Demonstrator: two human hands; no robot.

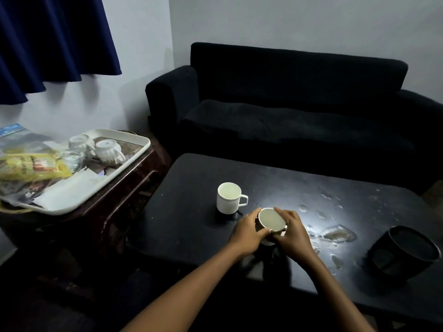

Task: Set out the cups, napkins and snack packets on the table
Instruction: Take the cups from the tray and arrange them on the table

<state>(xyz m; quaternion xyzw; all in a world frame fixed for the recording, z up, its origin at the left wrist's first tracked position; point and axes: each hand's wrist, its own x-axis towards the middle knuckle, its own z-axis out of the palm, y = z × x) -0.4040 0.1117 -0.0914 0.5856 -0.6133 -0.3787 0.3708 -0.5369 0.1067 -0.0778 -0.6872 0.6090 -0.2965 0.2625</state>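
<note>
One white cup [229, 198] stands upright on the black table [191, 212], handle to the right. Just in front of it, my left hand [248, 232] and my right hand [291, 232] hold a second white cup [271, 219] between them, tilted with its mouth toward me. On the white tray [130, 164] at the left lie two upturned white cups [107, 149], a clear glass [73, 159], yellow snack packets [31, 165] and white napkins [69, 190].
The tray sits on a dark wooden side table [124, 202]. A black bin [405, 252] stands on the table's right side beside worn pale patches [339, 234]. A dark sofa [287, 104] runs behind the table, a blue curtain [52, 39] hangs upper left.
</note>
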